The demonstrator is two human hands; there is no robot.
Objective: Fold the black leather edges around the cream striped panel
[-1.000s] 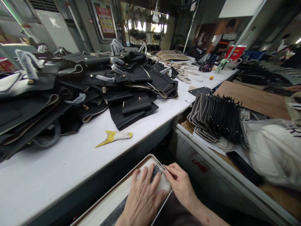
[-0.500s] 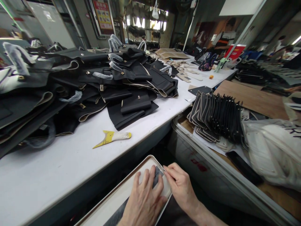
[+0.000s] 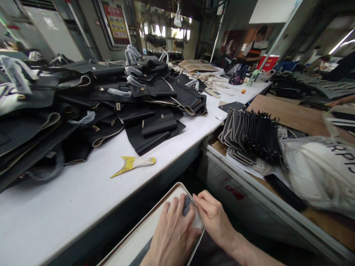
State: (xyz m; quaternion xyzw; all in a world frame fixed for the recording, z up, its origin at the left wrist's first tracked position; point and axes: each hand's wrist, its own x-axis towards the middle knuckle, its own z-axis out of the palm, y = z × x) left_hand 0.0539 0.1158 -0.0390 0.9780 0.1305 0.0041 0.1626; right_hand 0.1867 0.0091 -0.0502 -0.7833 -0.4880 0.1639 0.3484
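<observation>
A pale flat panel with a tan edge point(image 3: 144, 229) lies on my lap below the table's front. My left hand point(image 3: 173, 236) lies flat on its far corner, fingers stretched out over a small dark grey piece point(image 3: 187, 205). My right hand point(image 3: 213, 218) sits right beside it, fingers pinched at the panel's corner edge; what they pinch is too small to make out.
A white table point(image 3: 83, 192) carries a big heap of black leather bag parts point(image 3: 97, 107) and a yellow-white scraper point(image 3: 133, 164). To the right a bin holds a row of black pieces point(image 3: 252, 135), a dark phone point(image 3: 285, 192) and a white plastic bag point(image 3: 318, 173). A person stands far back.
My hands stay on the panel's corner; the right fingers have shifted slightly along the edge. The view has drifted a little to the right.
</observation>
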